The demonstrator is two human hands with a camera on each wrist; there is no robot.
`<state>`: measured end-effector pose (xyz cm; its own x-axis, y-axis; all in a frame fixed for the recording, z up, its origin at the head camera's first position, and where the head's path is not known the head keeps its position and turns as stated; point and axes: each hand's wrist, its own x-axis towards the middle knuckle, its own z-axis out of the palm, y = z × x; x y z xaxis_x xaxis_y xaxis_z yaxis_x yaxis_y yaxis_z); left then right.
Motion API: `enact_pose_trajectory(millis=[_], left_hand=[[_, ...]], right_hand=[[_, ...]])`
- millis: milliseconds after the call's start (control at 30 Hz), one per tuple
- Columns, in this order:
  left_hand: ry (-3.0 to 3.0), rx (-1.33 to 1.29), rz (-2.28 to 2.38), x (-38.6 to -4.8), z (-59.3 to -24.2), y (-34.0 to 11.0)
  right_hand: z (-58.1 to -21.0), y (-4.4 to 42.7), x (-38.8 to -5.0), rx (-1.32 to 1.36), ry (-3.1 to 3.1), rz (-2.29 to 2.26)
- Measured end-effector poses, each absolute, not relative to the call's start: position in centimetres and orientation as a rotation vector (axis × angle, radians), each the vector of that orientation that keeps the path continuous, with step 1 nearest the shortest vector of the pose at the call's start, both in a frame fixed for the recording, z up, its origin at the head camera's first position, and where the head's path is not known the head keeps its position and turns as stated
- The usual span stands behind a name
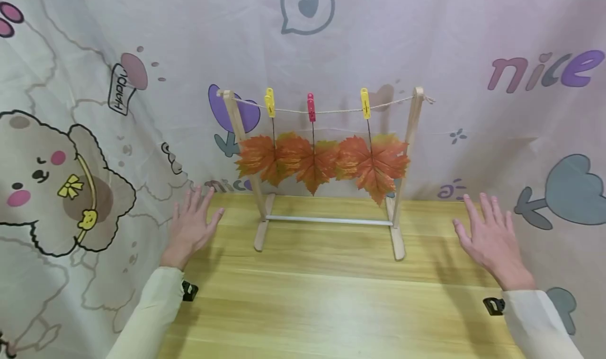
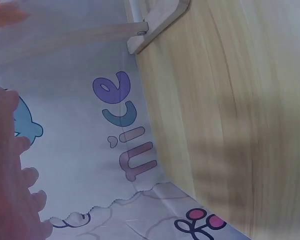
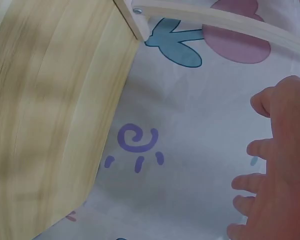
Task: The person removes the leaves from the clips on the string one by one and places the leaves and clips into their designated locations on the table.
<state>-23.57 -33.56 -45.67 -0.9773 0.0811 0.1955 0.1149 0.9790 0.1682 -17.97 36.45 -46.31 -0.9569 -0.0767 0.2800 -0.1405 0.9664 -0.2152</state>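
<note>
Between my two hands stands a small wooden rack (image 1: 411, 130) with a string (image 1: 333, 111) tied across its posts. Three orange-red maple leaves (image 1: 374, 162) hang from it in a row. A yellow clothespin (image 1: 270, 103) holds the left leaf, a pink clothespin (image 1: 311, 107) the middle one, and another yellow clothespin (image 1: 365, 103) the right one. To the left of the rack, my left hand (image 1: 191, 226) is spread above the table with nothing in it. My right hand (image 1: 490, 240), also bare with fingers extended, hovers on the right side, apart from the rack.
The rack's feet (image 1: 397, 243) rest on a light wooden table (image 1: 303, 296), joined by a white crossbar (image 1: 329, 220). A printed curtain (image 1: 189, 43) with cartoon pictures closes off the back and both sides. Black wrist mounts (image 1: 189, 290) sit at the sleeve cuffs.
</note>
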Motion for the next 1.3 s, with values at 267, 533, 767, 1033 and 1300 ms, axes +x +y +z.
enact_pose_trajectory(millis=[267,533,767,1033,1300], left_hand=[[-2.906,-0.165,-0.285,-23.5,-45.5,-33.2],[-2.841,-0.191,-0.356,-23.2,-45.1,-32.4],[-2.775,-0.213,-0.429,-22.9,-44.7,-31.2],[-2.665,-0.227,-0.514,-22.2,-44.1,-30.0],[-2.519,-0.254,-0.587,-21.8,-43.2,-29.1]], right_hand=[[-45.7,35.7,-17.9,0.182,-2.808,0.359],[-44.6,34.1,-18.1,0.249,-2.678,0.437],[-44.0,32.4,-18.3,0.302,-2.503,0.528],[-42.9,30.8,-18.5,0.346,-2.347,0.677],[-41.5,29.0,-18.9,0.393,-2.281,0.718]])
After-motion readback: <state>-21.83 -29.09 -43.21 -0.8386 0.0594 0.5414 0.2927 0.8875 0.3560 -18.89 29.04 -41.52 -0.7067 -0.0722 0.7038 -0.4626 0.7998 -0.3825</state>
